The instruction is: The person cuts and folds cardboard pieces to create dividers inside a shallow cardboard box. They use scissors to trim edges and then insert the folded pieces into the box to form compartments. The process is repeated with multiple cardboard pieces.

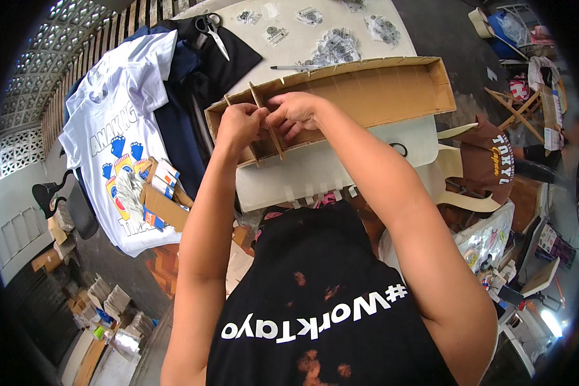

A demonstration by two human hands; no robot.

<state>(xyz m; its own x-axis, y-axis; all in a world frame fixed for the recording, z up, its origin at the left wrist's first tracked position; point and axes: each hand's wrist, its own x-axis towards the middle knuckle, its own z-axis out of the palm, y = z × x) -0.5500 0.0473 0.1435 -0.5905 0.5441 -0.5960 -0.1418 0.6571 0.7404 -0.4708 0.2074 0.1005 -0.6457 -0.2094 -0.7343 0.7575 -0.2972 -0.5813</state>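
Note:
A long, shallow cardboard box (pixel 445 87) lies across the white table in front of me. Two thin cardboard dividers cross its left end. My left hand (pixel 239 126) reaches into that end, fingers closed and pinching at the right-hand divider (pixel 277 145). On the other side of this strip is my right hand (pixel 294 114), its thumb and bent fingers around the divider's edge. The exact contact of the fingertips is partly hidden. Left of it, the second divider (pixel 251 153) stands below my left hand.
Beyond the box lie a pen (pixel 288 67), scissors (pixel 213 35) on dark cloth, and several clear bags of small parts (pixel 336 48). A white printed T-shirt (pixel 135 83) is spread at the left, with a small open carton (pixel 164 204) near its lower end. Brown-and-cream fabric (pixel 489 167) hangs at the right.

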